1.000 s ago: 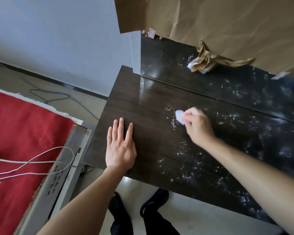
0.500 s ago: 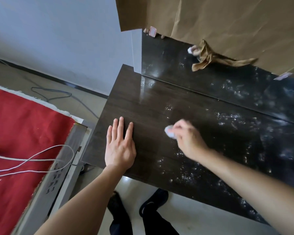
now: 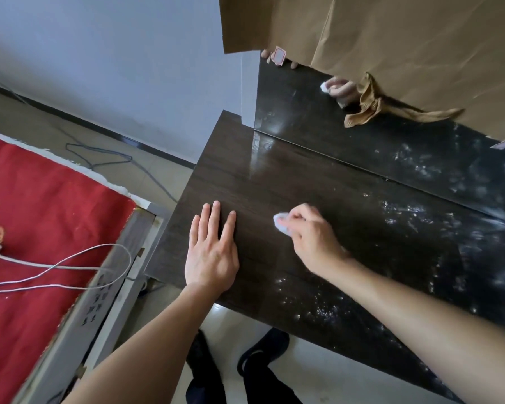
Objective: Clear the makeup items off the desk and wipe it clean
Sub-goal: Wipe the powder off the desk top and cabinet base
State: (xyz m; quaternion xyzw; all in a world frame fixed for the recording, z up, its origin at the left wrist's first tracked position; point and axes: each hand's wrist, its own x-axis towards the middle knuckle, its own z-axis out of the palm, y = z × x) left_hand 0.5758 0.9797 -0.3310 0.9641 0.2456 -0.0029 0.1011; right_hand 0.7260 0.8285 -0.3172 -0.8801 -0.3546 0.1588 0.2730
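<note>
I see bright daylight glaring off the dark glossy wooden desk (image 3: 274, 182); edges bend, right side blurs.

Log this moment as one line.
left hand: flat on desk | right hand: wiping with tissue | white specks: remain right

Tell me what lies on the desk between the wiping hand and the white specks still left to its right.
Nothing visible does. The right hand, pinching a white wipe, has bare dark desk between it and the white specks. The left hand rests flat on the other side, out of that path.
</note>
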